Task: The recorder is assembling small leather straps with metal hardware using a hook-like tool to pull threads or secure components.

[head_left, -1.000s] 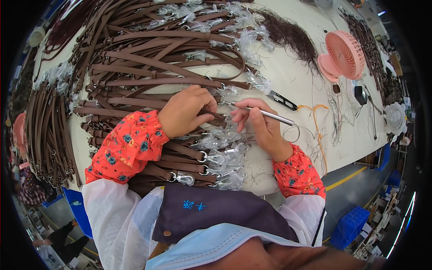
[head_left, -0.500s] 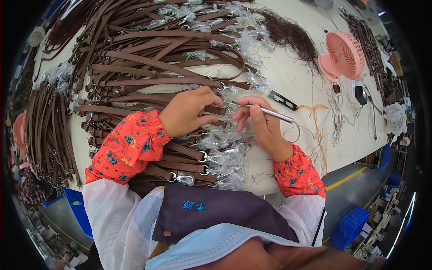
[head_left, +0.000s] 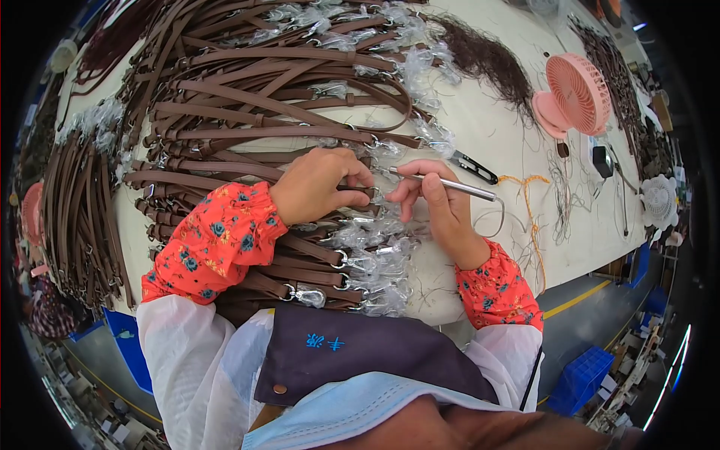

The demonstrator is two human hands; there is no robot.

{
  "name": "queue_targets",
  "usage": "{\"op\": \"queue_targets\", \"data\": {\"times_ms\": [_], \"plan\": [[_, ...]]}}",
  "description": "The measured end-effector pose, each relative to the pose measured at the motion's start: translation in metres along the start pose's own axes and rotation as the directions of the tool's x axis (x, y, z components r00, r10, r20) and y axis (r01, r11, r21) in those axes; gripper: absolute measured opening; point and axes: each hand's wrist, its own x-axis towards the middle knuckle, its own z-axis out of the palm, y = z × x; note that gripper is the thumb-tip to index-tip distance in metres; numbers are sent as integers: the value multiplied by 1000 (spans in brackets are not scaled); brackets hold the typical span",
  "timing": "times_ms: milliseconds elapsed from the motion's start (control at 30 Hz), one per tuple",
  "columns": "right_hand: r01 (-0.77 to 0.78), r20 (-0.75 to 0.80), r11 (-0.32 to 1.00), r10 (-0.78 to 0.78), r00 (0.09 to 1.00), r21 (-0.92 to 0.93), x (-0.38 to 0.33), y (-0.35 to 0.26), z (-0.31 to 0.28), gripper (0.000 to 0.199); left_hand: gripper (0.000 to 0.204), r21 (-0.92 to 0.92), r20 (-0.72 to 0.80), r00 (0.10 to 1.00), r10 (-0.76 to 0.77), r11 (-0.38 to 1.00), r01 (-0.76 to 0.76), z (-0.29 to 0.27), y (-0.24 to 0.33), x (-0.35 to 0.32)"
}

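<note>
My left hand (head_left: 319, 186) rests over the row of brown straps (head_left: 232, 136), thumb and fingers closed in a pinch at a strap's metal-fitted end. The fingers hide most of that end. Just to the right, my right hand (head_left: 442, 217) grips a silver pen-shaped tool (head_left: 459, 187) with a thin cord at its back. Its tip points left, close to my left fingertips; whether it touches the strap I cannot tell. Clear plastic wrapping (head_left: 382, 232) covers metal clasps below my hands, and a wrapped clasp (head_left: 309, 296) lies nearer me.
A black thread snipper (head_left: 474, 167) lies beyond my right hand, near an orange cord (head_left: 532, 217). Farther right stand a pink fan (head_left: 574, 94) and a white fan (head_left: 660, 196). Dark loose threads (head_left: 487, 64) are heaped at the back. Another strap bundle (head_left: 82, 210) is at left.
The silver tool lies a little flatter, its back end swung slightly up and right. My left fingers have shifted only slightly at the strap end.
</note>
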Motion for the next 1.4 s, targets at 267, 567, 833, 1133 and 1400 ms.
{"op": "queue_targets", "data": {"times_ms": [267,567,833,1133,1400], "plan": [[-29,37,999,28,999,17,-2,-4,0,37,13,-98,-73,995,63,993,-70,3,-6,-2],[-226,121,955,252,960,-192,1,-19,5,32,12,-98,-50,998,28,995,-33,-3,-6,-5],[-202,122,953,233,965,-224,2,-18,8,33,12,-228,57,997,-52,972,64,-10,-6,-4],[-139,141,955,180,973,-262,3,-13,8,36,12,-235,61,998,-32,971,46,-11,-6,-4],[-178,127,950,216,968,-259,3,-17,9,35,11,-238,68,997,-26,970,42,-14,-4,-5]]}}
